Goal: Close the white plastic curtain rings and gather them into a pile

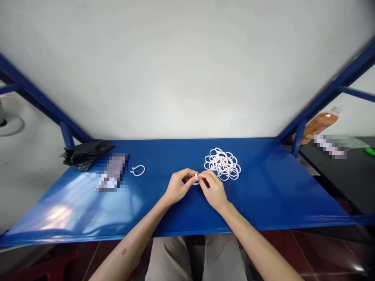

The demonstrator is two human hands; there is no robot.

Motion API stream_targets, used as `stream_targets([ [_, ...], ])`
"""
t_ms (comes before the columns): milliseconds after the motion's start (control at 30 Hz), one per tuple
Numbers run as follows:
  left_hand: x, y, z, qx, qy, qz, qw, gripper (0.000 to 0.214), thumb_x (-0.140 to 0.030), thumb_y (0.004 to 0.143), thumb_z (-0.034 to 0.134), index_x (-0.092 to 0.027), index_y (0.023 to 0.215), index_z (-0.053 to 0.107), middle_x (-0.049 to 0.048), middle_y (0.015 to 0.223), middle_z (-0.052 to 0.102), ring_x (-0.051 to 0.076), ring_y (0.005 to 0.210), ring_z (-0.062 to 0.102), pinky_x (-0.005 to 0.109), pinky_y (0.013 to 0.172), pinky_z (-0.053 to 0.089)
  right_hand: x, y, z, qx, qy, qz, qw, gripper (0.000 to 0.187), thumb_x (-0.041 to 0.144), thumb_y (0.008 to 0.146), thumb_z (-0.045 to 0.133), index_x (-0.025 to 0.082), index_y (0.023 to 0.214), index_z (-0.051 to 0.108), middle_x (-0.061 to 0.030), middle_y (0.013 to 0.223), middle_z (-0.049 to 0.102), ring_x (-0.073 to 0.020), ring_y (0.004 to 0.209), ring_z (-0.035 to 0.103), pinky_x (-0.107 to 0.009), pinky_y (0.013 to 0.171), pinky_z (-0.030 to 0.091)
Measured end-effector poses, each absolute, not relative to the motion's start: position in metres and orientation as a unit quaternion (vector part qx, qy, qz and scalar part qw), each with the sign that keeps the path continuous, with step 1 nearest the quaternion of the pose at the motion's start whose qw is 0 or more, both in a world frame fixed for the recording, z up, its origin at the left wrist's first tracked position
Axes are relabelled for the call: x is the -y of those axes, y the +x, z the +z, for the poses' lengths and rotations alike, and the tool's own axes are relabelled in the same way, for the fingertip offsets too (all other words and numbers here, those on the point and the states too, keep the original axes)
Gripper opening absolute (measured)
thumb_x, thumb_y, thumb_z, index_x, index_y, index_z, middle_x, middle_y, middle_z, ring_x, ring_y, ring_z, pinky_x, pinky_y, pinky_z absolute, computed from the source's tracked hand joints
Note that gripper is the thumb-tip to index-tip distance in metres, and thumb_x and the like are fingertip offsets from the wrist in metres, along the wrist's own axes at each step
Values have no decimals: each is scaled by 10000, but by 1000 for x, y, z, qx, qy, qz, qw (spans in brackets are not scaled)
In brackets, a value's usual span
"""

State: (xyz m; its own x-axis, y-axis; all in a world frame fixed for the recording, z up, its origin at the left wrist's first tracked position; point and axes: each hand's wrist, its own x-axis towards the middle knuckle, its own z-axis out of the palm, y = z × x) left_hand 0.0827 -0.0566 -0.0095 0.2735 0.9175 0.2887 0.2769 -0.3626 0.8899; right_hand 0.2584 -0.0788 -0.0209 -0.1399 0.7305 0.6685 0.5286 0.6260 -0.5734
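Both of my hands meet over the middle of the blue table, pinching one white plastic ring [195,183] between them. My left hand [181,185] grips it from the left with thumb and fingers. From the other side, my right hand [213,189] pinches it at the top, where a small white knob shows. Most of this ring is hidden behind the fingers. Just beyond my right hand lies a pile of similar white rings [224,163]. A single white ring [138,170], open at its left side with knobbed ends, lies apart to the left.
The blue table [258,187] has blue metal bars [328,88] at both sides and a pale wall behind. A black plastic bag [88,152] and a blurred-out flat packet [114,171] lie on the left. On a black surface at right is an orange drink bottle [320,125].
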Motion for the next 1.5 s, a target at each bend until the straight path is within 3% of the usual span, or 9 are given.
stream_targets([
  [200,55,82,-9,-435,702,423,374,252,-422,920,660,-196,1010,728,33,901,761,148,746,668,264,704,519,79,260,-21,736,-436,132,500,168,184,990,532,240,1103,643,-51,970,661,-163,804,666,-311,743,582],
  [400,54,81,-11,-435,724,418,334,236,-397,941,628,-216,1062,718,30,949,751,147,757,658,278,723,529,79,258,-23,737,-437,135,498,97,193,991,536,234,1012,622,-37,927,656,-160,778,642,-308,720,553],
  [567,45,66,-7,-560,721,397,93,259,-344,987,517,-218,1148,676,91,1124,704,260,1073,613,426,967,475,69,278,-18,692,-525,-2,495,92,223,979,557,222,964,648,-60,914,702,-211,876,645,-369,824,505],
  [667,37,47,-8,-696,648,304,-55,367,-357,953,528,-163,1247,629,181,1251,628,367,1160,537,520,961,430,58,298,-16,629,-616,-90,465,133,275,968,567,207,906,662,-76,890,714,-239,853,616,-391,817,447],
  [767,32,31,-11,-778,581,215,-110,447,-402,921,536,-122,1261,613,220,1279,588,409,1138,522,543,927,413,47,313,-18,580,-685,-118,425,178,306,950,561,195,884,682,-90,869,715,-258,834,583,-383,772,393],
  [1000,32,28,-15,-765,620,144,-99,419,-410,946,471,-129,1198,653,188,1166,636,374,1074,556,493,909,422,41,321,-25,558,-722,-117,393,312,408,966,528,167,974,726,-137,939,727,-303,894,545,-409,783,355],
  [1233,30,19,-15,-796,570,171,-113,439,-428,923,543,-106,1198,657,210,1241,608,415,1104,563,512,915,453,59,315,-21,606,-667,-120,417,193,327,975,562,194,978,702,-106,970,725,-292,943,541,-412,800,371],
  [1367,29,26,-21,-708,682,168,-72,297,-246,953,486,-147,1169,665,164,1140,666,356,1105,601,475,934,460,67,297,-17,685,-572,-101,440,121,248,975,571,221,967,688,-71,954,730,-262,925,564,-412,828,417],
  [1500,33,48,-27,-533,819,210,10,338,-90,959,409,-215,1139,667,90,1088,702,260,1058,635,399,932,474,71,282,-14,746,-504,-66,429,135,189,966,567,236,985,692,-57,941,731,-248,907,587,-411,827,459],
])
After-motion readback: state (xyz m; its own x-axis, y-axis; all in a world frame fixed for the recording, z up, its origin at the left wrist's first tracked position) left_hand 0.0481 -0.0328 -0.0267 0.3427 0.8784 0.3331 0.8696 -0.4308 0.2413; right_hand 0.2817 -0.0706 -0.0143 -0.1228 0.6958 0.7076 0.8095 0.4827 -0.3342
